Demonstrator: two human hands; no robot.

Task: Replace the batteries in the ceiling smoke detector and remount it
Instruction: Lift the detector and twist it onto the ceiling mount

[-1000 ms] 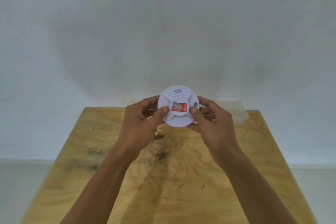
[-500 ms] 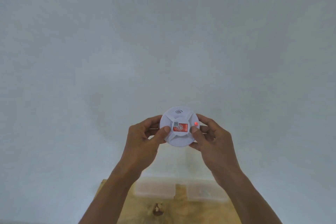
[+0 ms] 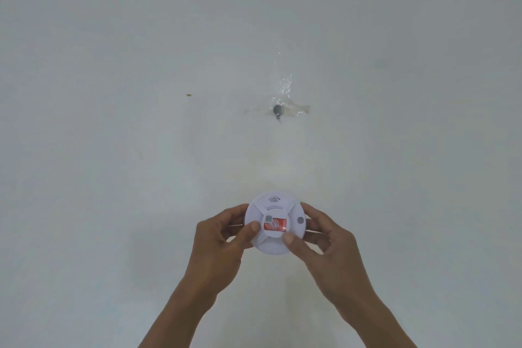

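Observation:
A round white smoke detector (image 3: 275, 207) with a red label and a grey button faces me, low in the middle of the head view. My left hand (image 3: 223, 246) grips its left edge, thumb on the face. My right hand (image 3: 324, 246) grips its right edge, thumb on the lower face. Both arms reach up from the bottom. Above it on the white surface a small dark mounting stud (image 3: 277, 110) sits under strips of clear tape (image 3: 285, 93). The detector is well below the stud and apart from it.
The white wall or ceiling surface (image 3: 113, 150) fills the whole view. A tiny yellowish speck (image 3: 188, 95) marks it at the left of the stud.
My view has tilted upward: the wooden table and clear boxes have dropped out of sight and the taped stud has come into view. Both hands keep the detector. Its red light is off.

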